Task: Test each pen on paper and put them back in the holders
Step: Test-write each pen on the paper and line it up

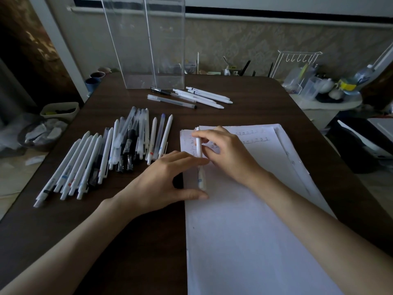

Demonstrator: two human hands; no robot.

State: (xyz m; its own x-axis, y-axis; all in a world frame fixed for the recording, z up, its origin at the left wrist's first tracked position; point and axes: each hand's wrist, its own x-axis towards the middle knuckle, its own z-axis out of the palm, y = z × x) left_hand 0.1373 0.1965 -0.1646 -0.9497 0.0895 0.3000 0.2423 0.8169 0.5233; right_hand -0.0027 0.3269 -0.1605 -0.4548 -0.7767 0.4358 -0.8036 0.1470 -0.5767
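Two clear holders (127,45) at twelve o'clock, roughly six pens (189,97) just before them, one white pen (199,145) at centre; nine-o'clock pile (119,150) too overlapped to count

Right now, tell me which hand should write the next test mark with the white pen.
Probably right. The right hand pinches the white pen above the paper, next to the written marks. The left hand touches the pen's lower barrel with straight fingers, thumb on the sheet, so it suits steadying the paper.

Both forearms reach forward. Right hand (225,150) pinches a pen (199,147); left hand (165,177) lies spread, fingertips seemingly touching it.
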